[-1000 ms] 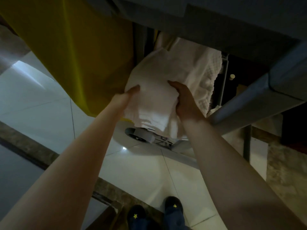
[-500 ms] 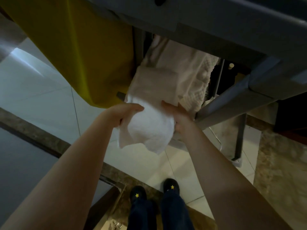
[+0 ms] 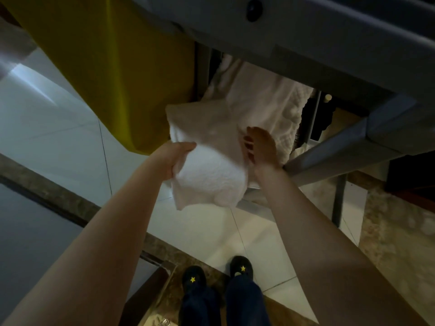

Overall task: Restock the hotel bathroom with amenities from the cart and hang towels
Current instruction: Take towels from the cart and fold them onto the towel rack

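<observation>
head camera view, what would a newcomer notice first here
A bright white towel at centre, gripped by the left hand and right hand in front of the grey cart. A big yellow bag hangs at upper left, and dark slippers with yellow stars stand at the bottom.

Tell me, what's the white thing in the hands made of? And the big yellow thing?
The white towel looks like soft terry cotton: fuzzy, nubbly surface, floppy folds. The yellow bag looks like smooth, matte fabric, maybe nylon: flat with one long crease.
</observation>
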Demonstrator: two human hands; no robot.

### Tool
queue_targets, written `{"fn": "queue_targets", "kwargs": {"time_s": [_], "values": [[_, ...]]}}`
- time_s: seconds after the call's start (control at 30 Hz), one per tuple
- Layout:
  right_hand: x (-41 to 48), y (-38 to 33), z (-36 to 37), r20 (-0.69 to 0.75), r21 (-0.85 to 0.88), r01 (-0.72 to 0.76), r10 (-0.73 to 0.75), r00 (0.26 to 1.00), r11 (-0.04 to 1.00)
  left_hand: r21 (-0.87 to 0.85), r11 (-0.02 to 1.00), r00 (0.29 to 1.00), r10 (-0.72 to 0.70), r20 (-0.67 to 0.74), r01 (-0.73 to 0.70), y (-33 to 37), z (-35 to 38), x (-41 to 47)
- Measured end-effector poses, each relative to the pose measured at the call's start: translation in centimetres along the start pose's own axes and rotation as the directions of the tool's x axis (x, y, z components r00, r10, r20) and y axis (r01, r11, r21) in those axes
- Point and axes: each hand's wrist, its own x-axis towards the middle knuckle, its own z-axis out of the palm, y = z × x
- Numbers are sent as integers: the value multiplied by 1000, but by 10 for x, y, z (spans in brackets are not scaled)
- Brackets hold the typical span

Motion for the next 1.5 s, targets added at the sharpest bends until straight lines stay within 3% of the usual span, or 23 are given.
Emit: {"fn": "queue_targets", "kwargs": {"time_s": [0.07, 0.1, 0.13, 0.2, 0.23, 0.3, 0.37, 0.4, 0.43, 0.57, 0.67, 0.8, 0.9, 0.97, 1.0, 1.07, 1.13, 1.17, 1.33, 1.5], "values": [[22, -2, 0, -243, 28, -9, 16, 970, 1000, -20, 1000, 998, 20, -51, -21, -1, -5, 5], [29, 1, -2, -270, -60, -20, 3, 963, 998, -15, 1000, 998, 22, -58, -23, -2, -7, 7], [30, 4, -5, -227, -229, -25, -29, 973, 973, -11, 1000, 998, 27, -57, -28, -3, -10, 8], [31, 16, -12, -113, -574, 48, -138, 984, 817, -2, 999, 996, 47, -73, -47, -6, -16, 10], [33, 19, -15, -52, -671, 125, -214, 975, 731, 0, 998, 995, 55, -87, -55, -8, -19, 13], [35, 20, -14, -6, -701, 230, -328, 945, 675, -21, 997, 992, 69, -102, -72, -10, -26, 14], [46, 12, -12, -11, -524, 261, -313, 950, 811, -25, 997, 993, 74, -92, -76, -9, -30, 14], [51, 5, -11, -63, -424, 187, -235, 970, 886, -23, 997, 994, 68, -82, -70, -9, -32, 15], [54, 1, -10, -72, -418, 158, -206, 976, 894, -23, 997, 995, 68, -72, -70, -9, -33, 14], [49, 1, -11, 90, -405, 273, -259, 962, 872, -29, 998, 995, 62, -73, -64, -9, -34, 8], [30, -10, -3, 222, -396, 411, -349, 911, 821, -22, 998, 996, 49, -75, -51, -10, -33, 4], [24, -23, 5, 163, -352, 387, -351, 922, 853, -36, 998, 994, 41, -102, -45, -11, -28, -1], [28, -27, 6, 185, -373, 461, -422, 887, 805, -40, 998, 992, 49, -117, -54, -14, -26, -1], [13, -42, 9, 215, -346, 448, -395, 893, 824, -64, 996, 992, 49, -114, -56, -16, -21, -2], [1, -51, 11, 244, -241, 401, -345, 906, 884, -84, 995, 993, 39, -108, -48, -17, -18, -5], [-19, -59, 15, 245, 145, 231, -261, 934, 962, -122, 992, 997, 1, -80, -11, -21, -14, -8], [-40, -58, 16, 243, 480, -98, -25, 970, 872, -157, 987, 998, -41, -43, 34, -27, -11, -11], [-49, -55, 13, 274, 531, -223, 83, 958, 818, -165, 985, 998, -57, -37, 50, -30, -9, -11], [-78, 6, -25, 261, 311, -371, 297, 919, 875, -205, 977, 997, -63, -53, 51, -34, 0, -17], [-85, 22, -45, 314, 372, -397, 289, 904, 839, -186, 981, 993, -67, -93, 48, -39, 5, -21]]}}
